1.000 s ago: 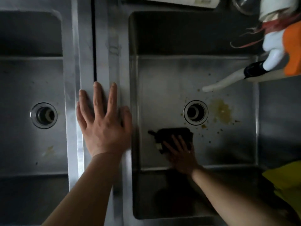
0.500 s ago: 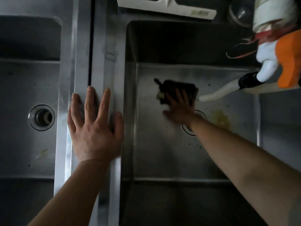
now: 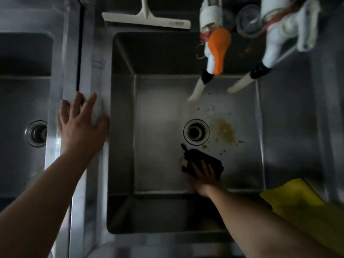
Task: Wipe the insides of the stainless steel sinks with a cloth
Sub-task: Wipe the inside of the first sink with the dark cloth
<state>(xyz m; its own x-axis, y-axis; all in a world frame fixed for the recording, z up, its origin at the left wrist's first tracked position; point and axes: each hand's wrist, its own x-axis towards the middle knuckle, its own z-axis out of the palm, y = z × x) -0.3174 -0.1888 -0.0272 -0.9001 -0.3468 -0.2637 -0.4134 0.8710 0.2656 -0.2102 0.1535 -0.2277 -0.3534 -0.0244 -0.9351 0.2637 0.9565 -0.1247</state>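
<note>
A dark cloth (image 3: 202, 162) lies on the floor of the middle stainless steel sink (image 3: 158, 131), just in front of its round drain (image 3: 195, 132). My right hand (image 3: 203, 178) presses flat on the cloth with straight fingers, reaching down into the basin. A yellowish stain (image 3: 225, 132) and scattered crumbs sit to the right of the drain. My left hand (image 3: 81, 125) rests open, fingers spread, on the steel rim between this sink and the left sink (image 3: 18, 101), which has its own drain (image 3: 36, 133).
Two white taps hang over the back right of the sink, one with an orange part (image 3: 218, 51), the other (image 3: 268, 54) wrapped in cloth. A white squeegee (image 3: 147, 20) lies behind the basin. A yellow cloth (image 3: 305, 209) lies at the front right rim.
My right hand has drawn the cloth from the back of the sink floor, near the taps, to the front, below the drain. My left hand has stayed on the rim.
</note>
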